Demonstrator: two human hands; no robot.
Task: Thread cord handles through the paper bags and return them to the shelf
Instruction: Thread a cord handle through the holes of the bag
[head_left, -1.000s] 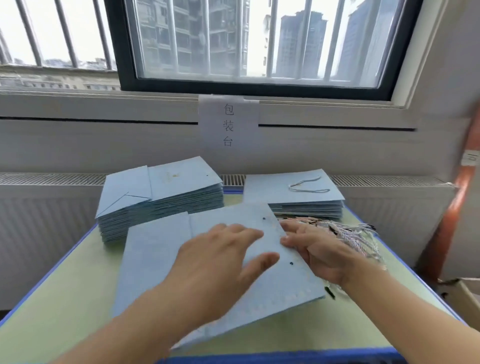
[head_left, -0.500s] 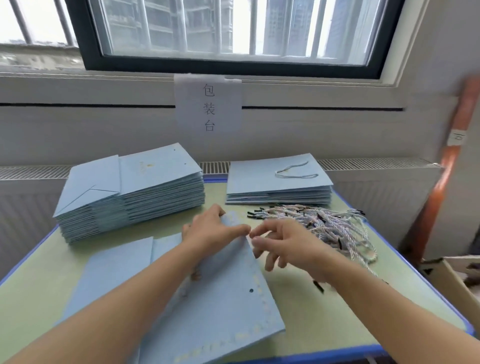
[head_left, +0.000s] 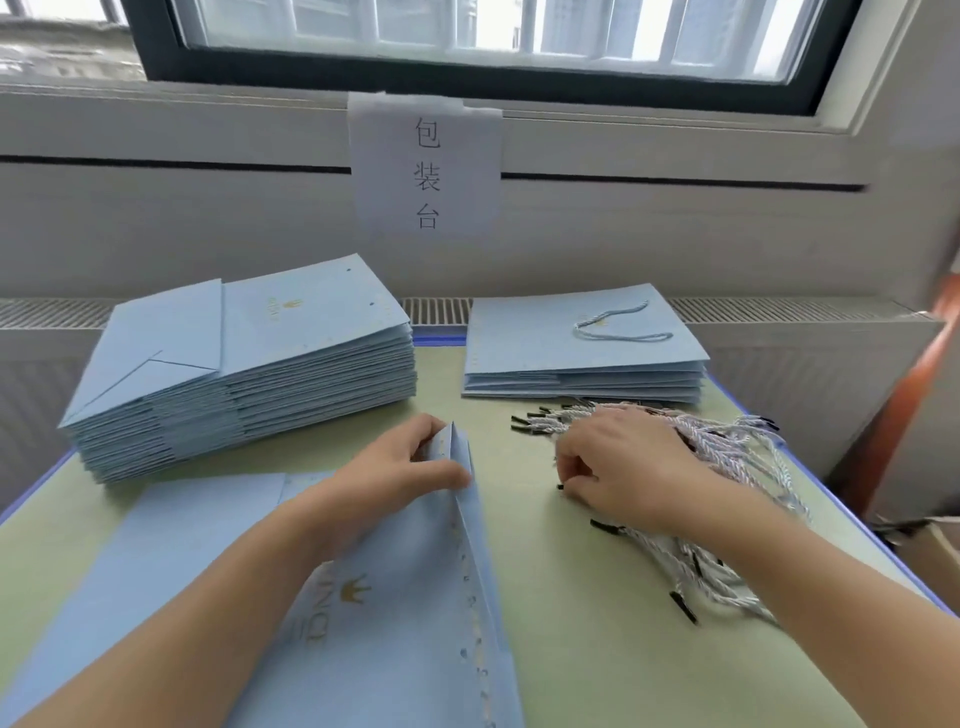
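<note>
Blue paper bag (head_left: 363, 597) lies flat before you, long axis running away from you; your left hand (head_left: 389, 478) pinches its far top edge, lifting the mouth open. Just right of it, your right hand (head_left: 618, 467) rests curled on the cord pile (head_left: 727, 447), apparently pinching one black tip. That hand must carry the cord leftward to the mouth.

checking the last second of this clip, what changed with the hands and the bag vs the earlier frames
The right hand left the paper bag and moved right onto the pile of cords, fingers curling at a black-tipped end. The left hand went from lying flat to pinching the bag's far edge, lifting it open. Both stacks of bags stayed put.
</note>
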